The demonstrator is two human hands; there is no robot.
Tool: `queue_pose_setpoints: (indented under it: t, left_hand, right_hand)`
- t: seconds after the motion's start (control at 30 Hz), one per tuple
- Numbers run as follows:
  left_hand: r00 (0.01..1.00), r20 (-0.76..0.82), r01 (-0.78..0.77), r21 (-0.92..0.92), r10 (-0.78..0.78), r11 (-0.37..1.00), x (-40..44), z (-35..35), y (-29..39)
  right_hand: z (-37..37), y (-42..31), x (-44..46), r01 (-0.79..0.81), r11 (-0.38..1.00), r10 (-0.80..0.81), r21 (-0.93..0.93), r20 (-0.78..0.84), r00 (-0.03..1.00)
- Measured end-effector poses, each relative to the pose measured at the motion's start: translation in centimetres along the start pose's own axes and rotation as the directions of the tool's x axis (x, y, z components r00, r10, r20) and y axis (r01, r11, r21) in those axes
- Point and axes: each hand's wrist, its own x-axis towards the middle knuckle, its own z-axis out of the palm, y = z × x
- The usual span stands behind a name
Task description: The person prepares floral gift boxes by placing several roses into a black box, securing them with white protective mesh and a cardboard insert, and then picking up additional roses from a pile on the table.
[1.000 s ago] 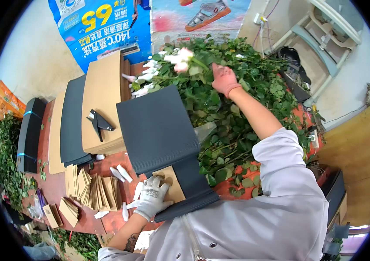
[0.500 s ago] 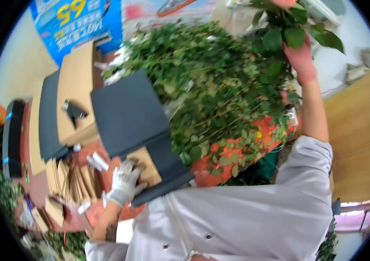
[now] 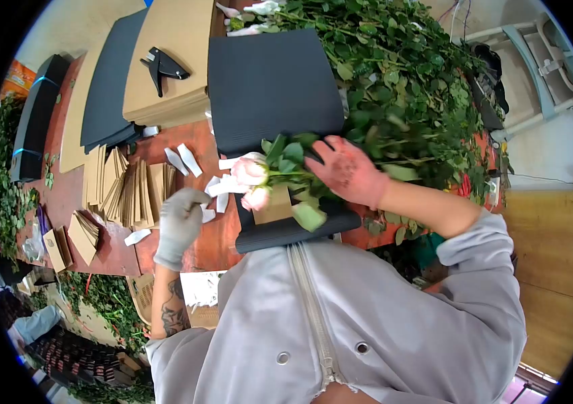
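Pink roses (image 3: 250,172) with green leaves lie across a small cardboard piece (image 3: 274,205) on a dark corrugated sheet (image 3: 276,87). My right hand (image 3: 350,174), in a pink glove, rests over their stems with its fingers spread. In a whitish glove, my left hand (image 3: 180,225) is curled closed just left of the roses. White paper-like strips (image 3: 221,195) lie beside its fingertips, and I cannot make out whether one is pinched. The lower edge of the dark sheet forms a roll (image 3: 296,227) against my jacket.
A large heap of leafy stems (image 3: 394,74) covers the right side of the red table (image 3: 215,249). Stacked cardboard (image 3: 172,40) carries a black stapler-like tool (image 3: 163,69). Folded cardboard pieces (image 3: 135,192) stand at left. A chair (image 3: 535,60) is at the far right.
My right hand has come down from the upper right, bringing the roses onto the sheet. My left hand has left the cardboard piece and closed. The view has shifted.
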Motion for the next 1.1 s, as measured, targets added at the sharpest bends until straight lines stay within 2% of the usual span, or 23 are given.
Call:
queue_pose_setpoints:
  t: [0.03, 0.1, 0.17, 0.2, 0.23, 0.3, 0.33, 0.37, 0.43, 0.57, 0.63, 0.67, 0.7, 0.77, 0.83, 0.93, 1.03, 1.1]
  left_hand:
    - [0.986, -0.079, 0.132, -0.154, -0.145, 0.979, -0.1, 0.0, 0.8]
    - [0.973, -0.058, 0.211, -0.182, -0.225, 0.960, -0.1, -0.3, 3.7]
    - [0.999, -0.039, -0.020, 0.075, 0.023, 0.997, 0.3, 0.0, 5.4]
    - [0.995, -0.031, -0.088, 0.163, 0.094, 0.983, 0.5, 0.4, 5.3]
    - [0.996, -0.032, -0.076, 0.165, 0.082, 0.983, 0.8, 0.6, 4.8]
    - [0.992, -0.001, -0.122, 0.292, 0.128, 0.949, 1.4, 1.5, 3.3]
    - [0.990, 0.036, -0.143, 0.295, 0.139, 0.945, 1.6, 1.9, 2.0]
    - [0.990, 0.043, -0.143, 0.298, 0.136, 0.944, 1.6, 2.3, 1.4]
    - [0.990, 0.136, 0.005, 0.166, -0.028, 0.986, 1.6, 2.5, 0.9]
    - [0.974, 0.224, -0.002, 0.149, -0.032, 0.989, 1.2, 2.8, 1.3]
    - [0.972, 0.224, 0.044, 0.152, -0.078, 0.987, 1.0, 3.5, 0.1]
    - [0.988, 0.154, -0.008, 0.160, -0.017, 0.987, 1.1, 3.8, -0.3]
    - [0.996, 0.079, -0.058, 0.172, 0.045, 0.983, 1.2, 4.2, -0.5]
    - [0.997, 0.068, -0.035, 0.140, 0.026, 0.990, 1.8, 3.6, 0.6]
    - [0.986, 0.161, 0.028, 0.092, -0.043, 0.995, 2.1, 3.4, 0.9]
    - [0.986, 0.152, 0.045, 0.109, -0.061, 0.993, 2.1, 4.0, -0.1]
    - [0.983, 0.166, 0.051, 0.125, -0.072, 0.991, 2.0, 4.2, -0.3]
    - [0.996, 0.086, -0.004, 0.104, -0.005, 0.995, 1.8, 4.2, -0.2]
  right_hand:
    - [2.0, 0.0, 0.3, 0.083, 0.983, -0.101, -0.165, -0.099, 0.990]
    - [2.2, 0.2, 0.2, 0.019, 0.998, -0.005, -0.063, 0.221, 0.975]
    - [1.8, 1.2, -1.4, 0.012, 0.999, -0.014, 0.035, 0.057, 0.998]
    - [-2.2, 0.9, -1.3, -0.033, 0.995, 0.025, 0.093, 0.086, 0.996]
    - [-3.9, 0.3, -0.7, -0.024, 0.995, 0.015, 0.100, 0.088, 0.996]
    - [-5.3, -1.0, 0.2, 0.080, 0.972, -0.107, 0.222, 0.112, 0.988]
    - [-2.9, -2.0, 0.2, 0.163, 0.975, -0.119, 0.151, -0.263, 0.957]
    - [-1.4, -2.3, 0.9, 0.157, 0.968, -0.161, 0.195, 0.004, 0.987]
    - [-1.7, -3.3, 2.3, 0.050, 0.979, -0.100, 0.197, 0.251, 0.963]
    - [-0.2, -3.8, 2.8, 0.029, 0.966, -0.095, 0.259, 0.247, 0.964]
    - [-0.8, -3.2, 1.8, 0.000, 0.909, -0.049, 0.416, 0.107, 0.993]
    - [3.5, -3.1, 0.5, 0.092, 0.915, 0.004, 0.392, -0.236, 0.972]
    - [3.3, -2.2, -0.1, 0.110, 0.916, -0.020, 0.385, -0.232, 0.973]
    - [2.0, -0.7, -1.0, 0.111, 0.766, -0.010, 0.634, -0.161, 0.987]
    - [1.6, -0.1, -1.9, 0.128, 0.793, -0.009, 0.596, -0.197, 0.980]
    - [3.0, 0.6, -2.8, 0.223, 0.716, 0.039, 0.661, -0.357, 0.933]
    - [2.2, 0.4, -2.9, 0.218, 0.762, 0.015, 0.609, -0.353, 0.935]
    - [0.1, 0.3, -1.5, 0.213, 0.741, -0.223, 0.637, -0.065, 0.973]
